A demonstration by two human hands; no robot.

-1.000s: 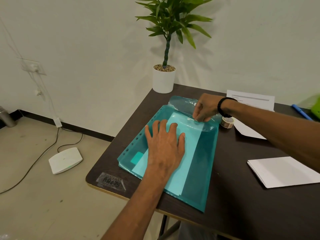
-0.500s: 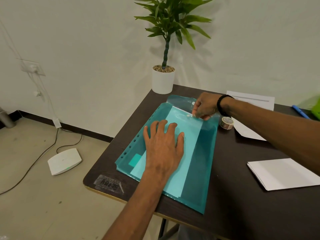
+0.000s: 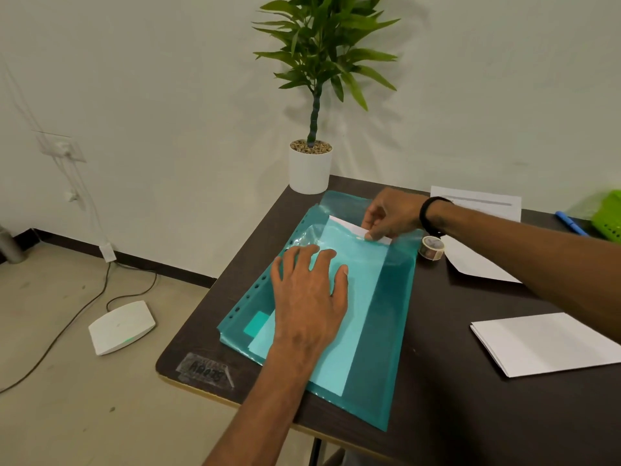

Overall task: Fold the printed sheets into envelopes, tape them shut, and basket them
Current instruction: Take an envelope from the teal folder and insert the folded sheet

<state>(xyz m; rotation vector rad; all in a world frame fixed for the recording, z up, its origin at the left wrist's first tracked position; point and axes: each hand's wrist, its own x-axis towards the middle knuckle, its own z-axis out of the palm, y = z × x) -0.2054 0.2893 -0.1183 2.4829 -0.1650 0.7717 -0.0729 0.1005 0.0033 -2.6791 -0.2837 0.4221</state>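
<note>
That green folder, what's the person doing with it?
A person is pulling paper out of the green folder on the table. The left hand presses flat on the folder to hold it down. The right hand pinches the white sheet poking out of the folder's top. Nothing is folded into an envelope here yet. A tape roll and more white paper wait nearby.

A dark brown table [image 3: 437, 415] stands against the wall. At its far left corner sits a white plant pot [image 3: 309, 171]. A green plastic folder [image 3: 386, 331] lies along the left edge, a tape roll [image 3: 431, 247] just beside its far right corner. Loose sheets [image 3: 477, 257] lie toward the far edge, a stack of paper [image 3: 544, 344] at the right, and a worn sticker [image 3: 205, 368] at the near left corner.
</note>
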